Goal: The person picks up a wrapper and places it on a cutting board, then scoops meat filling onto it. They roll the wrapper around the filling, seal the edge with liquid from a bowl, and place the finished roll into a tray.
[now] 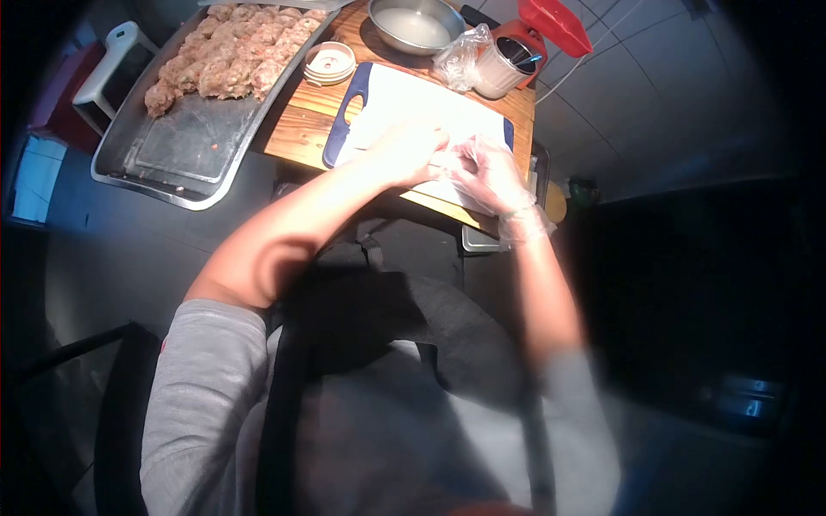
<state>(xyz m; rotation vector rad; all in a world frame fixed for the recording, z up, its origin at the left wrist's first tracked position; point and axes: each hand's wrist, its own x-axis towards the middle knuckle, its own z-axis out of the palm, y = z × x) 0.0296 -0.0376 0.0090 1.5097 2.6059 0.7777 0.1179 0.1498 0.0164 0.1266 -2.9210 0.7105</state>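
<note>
The left grip (pixel 419 155) and the right grip (pixel 487 170) meet over the near right part of the white cutting board (pixel 422 99), which lies on the wooden desk (pixel 294 138). The right wears a clear plastic glove; both have curled fingers. Glare hides the fingertips, so I cannot tell whether either grasps anything.

Left of the desk, a large metal tray (pixel 185 150) carries rows of lumpy pinkish mounds (pixel 232 56) in its far part; bare metal shows in the near part. Beyond the board, a metal bowl (pixel 389 37) holds cloudy pale liquid (pixel 415 24). To its right, crumpled clear plastic (pixel 462 58) lies against a white ribbed tub (pixel 495 76), dark inside, with a blue-tipped stick (pixel 527 60) in it. A round cream container (pixel 329 62) sits at the board's far left corner.
</note>
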